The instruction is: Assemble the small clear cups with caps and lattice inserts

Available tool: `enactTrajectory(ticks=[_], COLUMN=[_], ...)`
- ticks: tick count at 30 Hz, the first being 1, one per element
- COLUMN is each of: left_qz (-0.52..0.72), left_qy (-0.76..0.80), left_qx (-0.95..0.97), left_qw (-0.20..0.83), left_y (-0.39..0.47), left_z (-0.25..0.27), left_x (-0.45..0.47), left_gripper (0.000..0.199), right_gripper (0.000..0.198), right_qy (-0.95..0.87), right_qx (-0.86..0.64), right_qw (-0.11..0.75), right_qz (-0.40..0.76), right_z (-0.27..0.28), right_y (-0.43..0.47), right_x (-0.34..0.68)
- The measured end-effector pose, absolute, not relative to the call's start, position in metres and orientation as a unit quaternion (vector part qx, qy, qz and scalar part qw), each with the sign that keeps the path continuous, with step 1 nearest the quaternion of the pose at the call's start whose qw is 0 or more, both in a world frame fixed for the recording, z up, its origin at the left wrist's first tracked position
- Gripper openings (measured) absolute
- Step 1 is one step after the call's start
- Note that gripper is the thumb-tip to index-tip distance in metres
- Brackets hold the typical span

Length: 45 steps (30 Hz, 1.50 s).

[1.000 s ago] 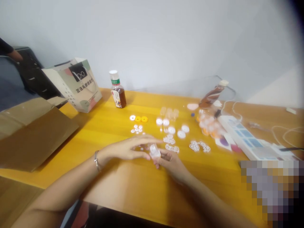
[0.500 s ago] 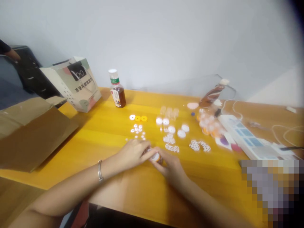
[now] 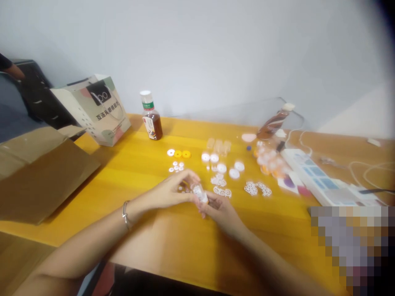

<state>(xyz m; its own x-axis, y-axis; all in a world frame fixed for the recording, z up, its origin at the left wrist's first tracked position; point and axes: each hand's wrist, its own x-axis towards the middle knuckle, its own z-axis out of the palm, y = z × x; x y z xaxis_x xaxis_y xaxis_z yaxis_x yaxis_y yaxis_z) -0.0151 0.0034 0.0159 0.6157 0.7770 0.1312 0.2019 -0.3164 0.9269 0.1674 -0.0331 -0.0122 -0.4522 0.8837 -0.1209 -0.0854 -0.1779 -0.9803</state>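
Note:
In front of me, above the table, my right hand (image 3: 220, 211) grips a small white and clear plastic part (image 3: 200, 193) between thumb and fingers. My left hand (image 3: 177, 190) curves round its upper left side, thumb and fingertips against it. Blur hides the part's exact kind. Just beyond my left hand lie small white discs (image 3: 176, 167), with two yellow rings (image 3: 182, 154) behind them. White gear-like plates (image 3: 222, 192) lie past my right hand, and larger white wheels (image 3: 221, 168) sit farther back.
Left are an open cardboard box (image 3: 46, 176) and a paper bag (image 3: 105, 111). A bottle of dark drink (image 3: 152, 123) stands at the back. To the right are a tilted bottle (image 3: 273, 123), a blurred pile of white and orange pieces (image 3: 270, 160), a long white box (image 3: 314, 176) and cables (image 3: 367, 168).
My left fingers have lifted and spread from their close grip over the part. The part now shows more clearly, tilted between both hands, with its white side towards me.

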Motion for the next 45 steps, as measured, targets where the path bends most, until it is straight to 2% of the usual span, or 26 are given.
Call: enactTrajectory(ticks=[3, 6, 8, 12, 15, 17, 19, 23, 26, 31, 34, 41, 45], left_qz=[0.327, 0.297, 0.304, 0.363, 0.341, 0.300, 0.252, 0.280, 0.330, 0.347, 0.392, 0.377, 0.388], left_qy=[0.340, 0.248, 0.233, 0.337, 0.307, 0.233, 0.177, 0.187, 0.246, 0.216, 0.232, 0.227, 0.212], left_qx=[0.701, 0.673, 0.659, 0.652, 0.645, 0.633, 0.628, 0.648, 0.649, 0.616, 0.599, 0.595, 0.590], left_qw=[0.535, 0.630, 0.648, 0.574, 0.611, 0.675, 0.714, 0.683, 0.639, 0.673, 0.658, 0.673, 0.675], left_y=[0.005, 0.007, 0.008, 0.002, -0.002, -0.002, 0.000, 0.000, -0.004, -0.006, -0.002, 0.003, 0.003], left_z=[0.008, 0.008, 0.007, 0.004, 0.006, 0.009, 0.013, 0.014, 0.012, 0.011, 0.008, 0.000, -0.003], left_x=[-0.009, -0.009, -0.008, -0.001, 0.001, -0.002, -0.007, -0.010, -0.006, -0.003, -0.004, -0.005, -0.004], left_gripper=[0.022, 0.025, 0.030, 0.029, 0.024, 0.029, 0.038, 0.052, 0.041, 0.050, 0.044, 0.042, 0.051], right_gripper=[0.024, 0.035, 0.029, 0.015, 0.022, 0.031, 0.033, 0.022, 0.021, 0.023, 0.024, 0.022, 0.021], right_qy=[-0.469, -0.402, -0.428, -0.517, -0.486, -0.432, -0.413, -0.483, -0.512, -0.491, -0.494, -0.516, -0.525], right_qx=[-0.347, -0.296, -0.332, -0.410, -0.338, -0.268, -0.236, -0.281, -0.301, -0.314, -0.311, -0.309, -0.314], right_qw=[0.356, 0.356, 0.389, 0.437, 0.404, 0.370, 0.356, 0.390, 0.394, 0.400, 0.401, 0.404, 0.400], right_qz=[0.730, 0.790, 0.745, 0.612, 0.697, 0.778, 0.804, 0.732, 0.701, 0.708, 0.706, 0.689, 0.682], right_z=[-0.020, -0.025, -0.023, -0.013, -0.013, -0.016, -0.017, -0.014, -0.012, -0.015, -0.017, -0.018, -0.019], right_y=[-0.038, -0.042, -0.042, -0.037, -0.038, -0.041, -0.042, -0.040, -0.038, -0.037, -0.037, -0.036, -0.037], right_x=[0.166, 0.163, 0.161, 0.163, 0.167, 0.168, 0.169, 0.170, 0.171, 0.171, 0.170, 0.170, 0.171])
